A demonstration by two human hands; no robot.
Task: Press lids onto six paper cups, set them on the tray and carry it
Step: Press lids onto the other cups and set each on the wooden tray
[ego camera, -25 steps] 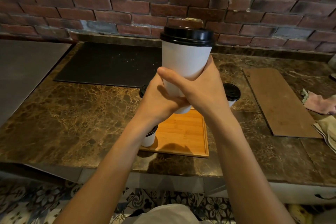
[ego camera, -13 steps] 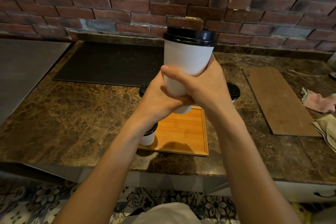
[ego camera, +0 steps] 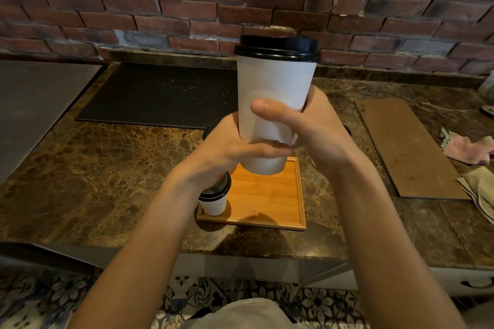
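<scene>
- I log one tall white paper cup [ego camera: 275, 88], black lid [ego camera: 278, 47] seated on its rim, held upright above the tray [ego camera: 267, 195]; contents not visible.
- Left hand [ego camera: 227, 149] and right hand [ego camera: 312, 128] both wrap the cup's lower half, thumbs across its front.
- A small lidded cup [ego camera: 213, 204] stands in the tray's near-left corner.
- Tray: square, honey-coloured wood, on a brown marbled desk [ego camera: 107, 168]; brick wall [ego camera: 160, 8] behind it, flat brown board [ego camera: 409, 147] to its right.

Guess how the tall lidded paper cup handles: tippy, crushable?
Likely tippy: the tall cup narrows to a small base under a wide black lid. Probably dents if squeezed: paper wall, left hand and right hand both wrap it. Weight unclear; contents hidden.
</scene>
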